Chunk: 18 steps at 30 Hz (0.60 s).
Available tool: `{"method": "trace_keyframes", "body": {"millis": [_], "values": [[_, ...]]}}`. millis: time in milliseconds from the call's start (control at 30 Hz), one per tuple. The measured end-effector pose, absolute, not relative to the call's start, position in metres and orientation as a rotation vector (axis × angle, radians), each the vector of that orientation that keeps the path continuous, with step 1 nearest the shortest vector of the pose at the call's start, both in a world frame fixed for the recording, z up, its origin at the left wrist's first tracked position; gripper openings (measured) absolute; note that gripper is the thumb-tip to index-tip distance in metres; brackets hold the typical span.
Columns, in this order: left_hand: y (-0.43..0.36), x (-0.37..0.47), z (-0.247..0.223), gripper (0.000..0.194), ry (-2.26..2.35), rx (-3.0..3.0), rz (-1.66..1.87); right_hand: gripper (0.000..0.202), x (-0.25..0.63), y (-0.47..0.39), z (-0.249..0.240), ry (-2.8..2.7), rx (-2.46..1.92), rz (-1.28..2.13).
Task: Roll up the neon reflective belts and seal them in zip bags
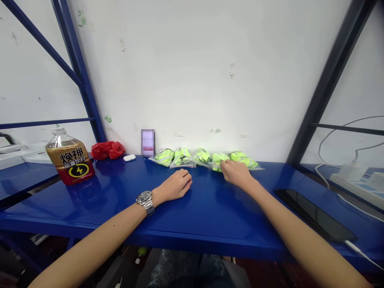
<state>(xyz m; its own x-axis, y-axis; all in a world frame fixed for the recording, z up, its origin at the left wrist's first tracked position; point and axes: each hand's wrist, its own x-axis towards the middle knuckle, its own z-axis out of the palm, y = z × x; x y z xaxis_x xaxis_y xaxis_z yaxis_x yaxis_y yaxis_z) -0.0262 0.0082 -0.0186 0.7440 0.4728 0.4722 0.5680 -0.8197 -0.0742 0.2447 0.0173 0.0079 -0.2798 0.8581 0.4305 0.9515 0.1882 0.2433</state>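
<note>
Along the back of the blue table (pixel 207 208), against the wall, several clear plastic bags lie in a row, each with folded fluorescent yellow fabric with pale grey strips inside. My right hand (pixel 237 173) reaches to one clear bag of fluorescent yellow fabric (pixel 218 157), its fingers curled and closed at the bag's front edge; the fingertips are partly hidden. Another such bag (pixel 241 158) lies just behind that hand. My left hand (pixel 177 184), below a silver wristwatch (pixel 145 200), rests on the tabletop in a loose fist with nothing visible in it, in front of a middle bag (pixel 183 157).
On the left stand a large drink bottle (pixel 72 158), a crumpled red plastic bag (pixel 108 150) and a white earbud case (pixel 129 157). A phone (pixel 148 143) leans on the wall. At right lie a dark phone (pixel 315 214) on a cable and a power strip (pixel 357 186). Metal posts flank the table.
</note>
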Motion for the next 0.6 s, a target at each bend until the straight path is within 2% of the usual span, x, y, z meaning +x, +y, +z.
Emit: {"method": "trace_keyframes", "body": {"millis": [133,233,300,400,600], "values": [[-0.006,-0.006,-0.016,0.024,-0.878,-2.872,-0.814,0.023,0.226,0.001,0.016,-2.184,-1.402,-0.066],[-0.01,0.008,-0.015,0.031,-1.01,-2.945,-0.979,0.025,0.214,-0.006,0.01,-2.138,-1.089,0.495],[-0.009,0.012,-0.017,0.036,-1.144,-2.939,-1.079,0.025,0.209,-0.008,0.003,-2.079,-1.007,0.747],[-0.003,0.011,-0.022,0.039,-1.3,-2.973,-1.15,0.026,0.203,-0.009,-0.003,-2.032,-0.999,0.861],[0.01,0.009,-0.03,0.04,-1.356,-3.191,-1.435,0.023,0.196,-0.01,-0.006,-2.004,-1.048,0.778]]}}
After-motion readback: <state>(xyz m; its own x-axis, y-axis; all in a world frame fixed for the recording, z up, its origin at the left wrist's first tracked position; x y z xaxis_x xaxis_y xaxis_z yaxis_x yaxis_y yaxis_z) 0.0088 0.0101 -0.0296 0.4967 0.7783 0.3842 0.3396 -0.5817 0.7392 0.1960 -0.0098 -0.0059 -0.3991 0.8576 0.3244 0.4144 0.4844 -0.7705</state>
